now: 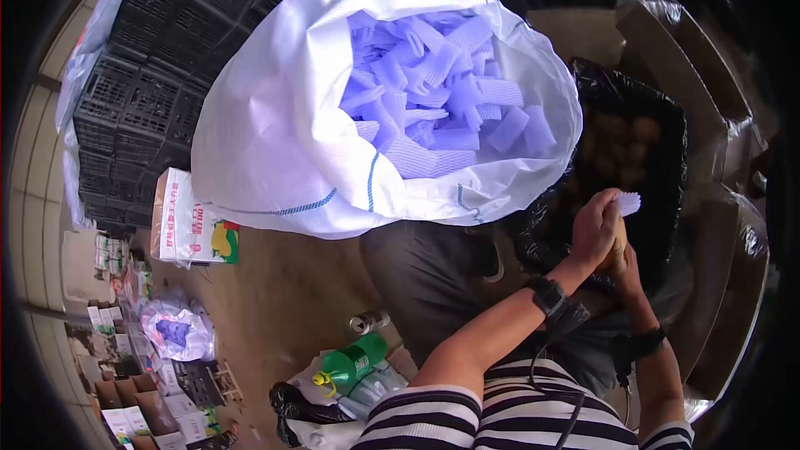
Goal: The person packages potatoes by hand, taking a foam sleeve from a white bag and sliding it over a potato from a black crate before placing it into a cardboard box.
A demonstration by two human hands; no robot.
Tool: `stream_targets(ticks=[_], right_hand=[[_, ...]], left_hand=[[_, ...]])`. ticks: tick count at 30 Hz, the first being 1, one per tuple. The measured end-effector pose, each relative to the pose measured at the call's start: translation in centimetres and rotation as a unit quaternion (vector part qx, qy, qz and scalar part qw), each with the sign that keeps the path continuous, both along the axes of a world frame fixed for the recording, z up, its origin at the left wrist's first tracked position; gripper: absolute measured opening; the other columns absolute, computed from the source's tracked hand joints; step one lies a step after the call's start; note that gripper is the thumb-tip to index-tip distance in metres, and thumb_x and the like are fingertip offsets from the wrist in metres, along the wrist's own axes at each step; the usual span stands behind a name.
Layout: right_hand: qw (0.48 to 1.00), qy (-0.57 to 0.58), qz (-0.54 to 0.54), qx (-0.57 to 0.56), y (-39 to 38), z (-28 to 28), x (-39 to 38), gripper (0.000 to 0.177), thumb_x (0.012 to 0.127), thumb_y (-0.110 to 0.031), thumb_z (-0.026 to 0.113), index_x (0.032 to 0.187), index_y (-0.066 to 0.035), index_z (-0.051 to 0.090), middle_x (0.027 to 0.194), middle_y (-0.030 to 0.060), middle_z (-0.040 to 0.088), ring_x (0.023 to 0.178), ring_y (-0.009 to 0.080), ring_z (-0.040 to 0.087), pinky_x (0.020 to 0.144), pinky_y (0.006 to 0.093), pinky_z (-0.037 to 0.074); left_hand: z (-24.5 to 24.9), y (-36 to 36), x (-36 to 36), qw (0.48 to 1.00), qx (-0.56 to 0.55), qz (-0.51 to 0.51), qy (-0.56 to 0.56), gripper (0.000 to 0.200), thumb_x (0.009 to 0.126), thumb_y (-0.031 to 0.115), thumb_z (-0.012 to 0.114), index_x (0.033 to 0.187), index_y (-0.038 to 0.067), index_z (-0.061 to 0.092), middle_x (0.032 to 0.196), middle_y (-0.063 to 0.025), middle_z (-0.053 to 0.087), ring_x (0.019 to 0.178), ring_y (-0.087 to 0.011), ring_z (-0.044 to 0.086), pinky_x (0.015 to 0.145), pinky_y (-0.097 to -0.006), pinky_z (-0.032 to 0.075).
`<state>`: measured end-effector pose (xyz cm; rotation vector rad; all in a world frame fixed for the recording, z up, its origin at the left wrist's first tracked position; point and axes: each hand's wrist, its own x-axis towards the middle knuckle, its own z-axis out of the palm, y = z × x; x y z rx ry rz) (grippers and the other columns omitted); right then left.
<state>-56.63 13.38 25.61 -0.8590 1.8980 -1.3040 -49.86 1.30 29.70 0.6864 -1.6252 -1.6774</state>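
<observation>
You are holding a tan thing (618, 243) over the near edge of a bin lined with black plastic (612, 79). Your left grip (595, 229) is wrapping around its upper part, and your right grip (629, 273) is holding it lower down. A purple foam bit (630, 202) is sticking out at its top. Round brown things (621, 150) are lying in the bin. A big white sack (267, 142) is standing ahead, full of purple foam. Black crates (167, 25) are standing behind. A picture box (196, 221) is sitting on the brown floor (283, 300).

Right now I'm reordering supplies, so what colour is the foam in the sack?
The foam is pale purple, best seen in the head view.
</observation>
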Motion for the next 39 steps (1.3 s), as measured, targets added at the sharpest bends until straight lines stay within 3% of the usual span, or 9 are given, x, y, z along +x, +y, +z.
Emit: stream_targets(ticks=[5, 10, 16, 22, 24, 27, 30, 37, 39], right_hand=[[0.983, 0.171, -0.018, 0.059, -2.2, 4.5, 2.8, 0.055, 0.091, -0.048, 0.032, 0.108, 0.000, 0.051, 0.088, 0.0261, 0.058, 0.088, 0.0443, 0.054, 0.074, 0.0437, 0.042], [0.997, 0.070, -0.040, 0.006, -2.6, 4.2, 3.5, 0.060, 0.095, -0.049, 0.025, 0.127, -0.001, 0.042, 0.115, 0.0176, 0.054, 0.106, 0.0267, 0.054, 0.088, 0.0341, 0.042], [0.965, -0.223, 0.044, -0.128, -2.5, 9.7, 5.2, 0.086, 0.069, -0.034, 0.077, 0.134, -0.005, 0.030, 0.114, 0.0070, 0.050, 0.108, 0.0175, 0.049, 0.085, 0.0300, 0.047], [0.855, -0.492, 0.044, -0.158, -0.2, 9.0, 6.8, 0.083, 0.073, -0.048, 0.067, 0.132, -0.001, 0.032, 0.129, 0.0123, 0.043, 0.120, 0.0240, 0.042, 0.095, 0.0335, 0.040], [0.802, -0.537, 0.010, -0.261, -0.2, 7.5, 7.4, 0.084, 0.076, -0.056, 0.059, 0.136, -0.006, 0.029, 0.135, 0.0113, 0.039, 0.124, 0.0263, 0.039, 0.102, 0.0391, 0.032], [0.800, -0.537, 0.034, -0.265, -0.5, 6.9, 7.1, 0.080, 0.078, -0.055, 0.057, 0.136, -0.007, 0.030, 0.134, 0.0101, 0.041, 0.122, 0.0251, 0.041, 0.103, 0.0400, 0.031], [0.834, -0.481, 0.059, -0.263, -0.9, 7.4, 6.3, 0.066, 0.082, -0.037, 0.060, 0.129, 0.003, 0.036, 0.122, 0.0124, 0.050, 0.113, 0.0207, 0.049, 0.099, 0.0338, 0.035], [0.903, -0.376, -0.082, -0.189, -1.0, 6.3, 6.7, 0.059, 0.082, -0.027, 0.065, 0.127, 0.002, 0.041, 0.117, 0.0107, 0.053, 0.105, 0.0178, 0.053, 0.091, 0.0289, 0.041], [0.973, -0.154, -0.132, -0.108, -1.1, 5.1, 6.4, 0.051, 0.084, -0.028, 0.062, 0.125, -0.001, 0.046, 0.113, 0.0101, 0.056, 0.103, 0.0167, 0.053, 0.088, 0.0281, 0.042]], left_hand=[[1.8, 0.0, 2.9, 0.995, -0.022, 0.100, 0.022, 0.024, 0.088, 0.013, 0.044, 0.104, 0.000, 0.056, 0.098, -0.0157, 0.060, 0.091, -0.0300, 0.058, 0.083, -0.0343, 0.044], [3.5, -0.9, 2.6, 0.981, -0.118, 0.137, 0.073, 0.019, 0.088, 0.009, 0.044, 0.100, -0.001, 0.055, 0.095, -0.0145, 0.060, 0.085, -0.0279, 0.059, 0.079, -0.0325, 0.045], [4.0, -0.7, 3.7, 0.978, 0.090, 0.116, 0.150, 0.021, 0.088, 0.011, 0.044, 0.100, -0.002, 0.054, 0.100, -0.0149, 0.054, 0.090, -0.0231, 0.053, 0.083, -0.0323, 0.041], [4.1, -4.0, 7.1, 0.941, -0.271, 0.186, -0.081, 0.017, 0.076, 0.006, 0.060, 0.093, 0.003, 0.059, 0.094, -0.0140, 0.048, 0.087, -0.0293, 0.048, 0.076, -0.0367, 0.041], [3.2, -2.2, 8.1, 0.883, -0.432, 0.056, -0.177, 0.018, 0.074, 0.007, 0.062, 0.092, 0.007, 0.062, 0.089, -0.0104, 0.049, 0.086, -0.0301, 0.048, 0.074, -0.0379, 0.041], [1.2, -0.8, 8.0, 0.968, -0.226, -0.029, -0.102, 0.019, 0.074, 0.009, 0.063, 0.093, 0.007, 0.063, 0.080, -0.0071, 0.055, 0.077, -0.0227, 0.054, 0.069, -0.0321, 0.043], [1.3, -1.6, 8.0, 0.975, 0.218, 0.005, -0.034, 0.017, 0.082, 0.014, 0.062, 0.093, 0.001, 0.062, 0.073, -0.0077, 0.061, 0.066, -0.0129, 0.056, 0.063, -0.0242, 0.044], [3.6, -1.2, 8.3, 0.946, -0.302, 0.041, -0.109, 0.020, 0.083, 0.006, 0.058, 0.102, 0.000, 0.060, 0.080, -0.0150, 0.063, 0.069, -0.0279, 0.061, 0.066, -0.0323, 0.049], [3.5, -0.6, 8.0, 0.929, -0.360, 0.003, -0.087, 0.021, 0.082, 0.005, 0.059, 0.103, 0.002, 0.060, 0.074, -0.0136, 0.061, 0.063, -0.0288, 0.060, 0.062, -0.0331, 0.049]])
